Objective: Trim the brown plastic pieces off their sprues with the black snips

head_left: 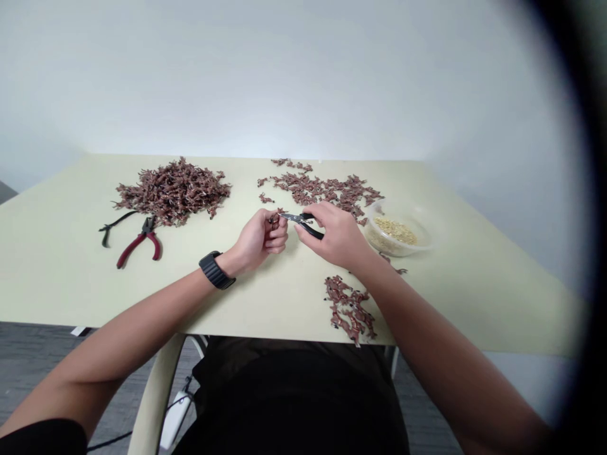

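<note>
Between the fingers of my left hand (260,239) is a small brown figurine (274,219), partly hidden by the fingertips. My right hand (337,235) grips black-handled needle-nose pliers (303,221). Their narrow metal jaws reach to the figurine; whether they pinch part of it is too small to tell. Beyond both hands lies a loose spread of similar brown figurines (327,189). A smaller group of figurines (348,309) rests by the near table edge, below my right wrist.
A dense heap of brown figurines (173,189) covers the table's (265,303) back left. In front of it lie red-handled pliers (138,243) and a black strap (114,227). A clear plastic bowl (429,243) with small gold-coloured pieces (396,231) stands right of my right hand.
</note>
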The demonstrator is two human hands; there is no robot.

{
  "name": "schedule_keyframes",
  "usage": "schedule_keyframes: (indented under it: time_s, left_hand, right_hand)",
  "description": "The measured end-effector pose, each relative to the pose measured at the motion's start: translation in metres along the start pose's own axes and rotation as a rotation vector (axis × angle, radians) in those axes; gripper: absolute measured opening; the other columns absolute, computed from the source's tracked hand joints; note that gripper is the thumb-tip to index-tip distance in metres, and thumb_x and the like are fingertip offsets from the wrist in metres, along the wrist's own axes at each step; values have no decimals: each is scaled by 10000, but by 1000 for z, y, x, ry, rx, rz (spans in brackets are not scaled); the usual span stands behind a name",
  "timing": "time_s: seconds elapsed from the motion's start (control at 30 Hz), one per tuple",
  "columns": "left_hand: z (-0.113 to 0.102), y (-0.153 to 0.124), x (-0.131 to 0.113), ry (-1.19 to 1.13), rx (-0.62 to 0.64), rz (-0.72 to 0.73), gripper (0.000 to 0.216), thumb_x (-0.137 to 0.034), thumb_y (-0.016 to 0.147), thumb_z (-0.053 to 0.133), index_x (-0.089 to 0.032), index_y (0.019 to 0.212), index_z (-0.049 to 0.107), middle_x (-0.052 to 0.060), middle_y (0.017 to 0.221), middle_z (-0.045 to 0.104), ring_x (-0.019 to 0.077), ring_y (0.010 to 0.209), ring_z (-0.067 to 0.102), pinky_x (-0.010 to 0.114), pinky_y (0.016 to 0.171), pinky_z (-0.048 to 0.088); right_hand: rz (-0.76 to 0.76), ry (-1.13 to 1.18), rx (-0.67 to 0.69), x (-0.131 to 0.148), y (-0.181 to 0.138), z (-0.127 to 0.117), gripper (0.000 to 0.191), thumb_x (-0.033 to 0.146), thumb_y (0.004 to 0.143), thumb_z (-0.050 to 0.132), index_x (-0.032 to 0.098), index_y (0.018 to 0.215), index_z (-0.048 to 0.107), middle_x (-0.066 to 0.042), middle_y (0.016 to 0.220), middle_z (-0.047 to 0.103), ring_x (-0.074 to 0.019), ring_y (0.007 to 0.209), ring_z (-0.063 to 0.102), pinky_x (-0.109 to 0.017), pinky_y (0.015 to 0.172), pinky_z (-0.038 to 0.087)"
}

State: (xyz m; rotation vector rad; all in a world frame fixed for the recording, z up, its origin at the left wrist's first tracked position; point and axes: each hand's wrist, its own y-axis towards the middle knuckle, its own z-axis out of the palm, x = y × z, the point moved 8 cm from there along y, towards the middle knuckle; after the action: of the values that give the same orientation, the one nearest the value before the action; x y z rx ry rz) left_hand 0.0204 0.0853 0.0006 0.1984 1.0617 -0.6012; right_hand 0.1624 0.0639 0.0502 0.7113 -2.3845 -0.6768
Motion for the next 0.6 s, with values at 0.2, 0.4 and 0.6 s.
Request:
schedule_keyframes:
  time_s: [0.2,0.4,0.6]
  left_hand:
    - [-2,2,-1,116,17,60,328,-403,1034,404,-195,786,456,-62,662,224,87,490,198,223,475,240]
    - [2,-3,-30,587,79,418,389,-574,1091,405,-209,998,503,-4,823,476,112,594,385,256,565,344]
    - [1,-20,-62,1267,-8,844,351,-485,1116,390,-188,1075,574,100,1016,592,192,861,525,358,833,432]
  right_hand:
    - [5,17,-3,3,2,-2,267,420,999,603,196,1120,682,-96,1011,697,-220,828,612,-353,789,470]
    - [167,168,45,1,4,-5,253,451,993,609,211,976,686,-26,803,634,-185,715,538,-335,687,394]
    - [316,500,241,-1,1,15,337,511,1019,563,216,885,655,5,763,552,-160,693,481,-320,662,382]
